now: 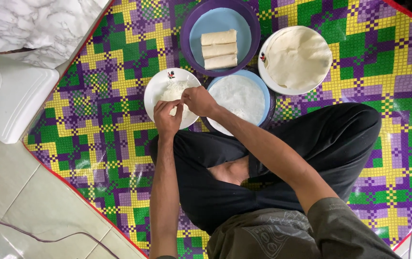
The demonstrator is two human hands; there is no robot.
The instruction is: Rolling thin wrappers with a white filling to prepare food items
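Note:
I sit cross-legged on a patterned mat. Both hands work over a small white plate (157, 91) that holds a thin pale wrapper (176, 89) with white filling. My left hand (166, 118) pinches the wrapper's near edge. My right hand (198, 100) grips the wrapper from the right side, fingers curled. To the right of that plate stands a blue plate (240, 96) with white shredded filling. Beyond it, three rolled pale wraps (220, 49) lie on a blue plate inside a purple bowl (186, 29).
A white bowl (294, 60) stacked with flat round wrappers sits at the upper right. The green, purple and yellow mat (100, 124) covers a tiled floor. A white fan base (11, 98) stands at the left, and a thin cable (38, 237) trails across the tiles.

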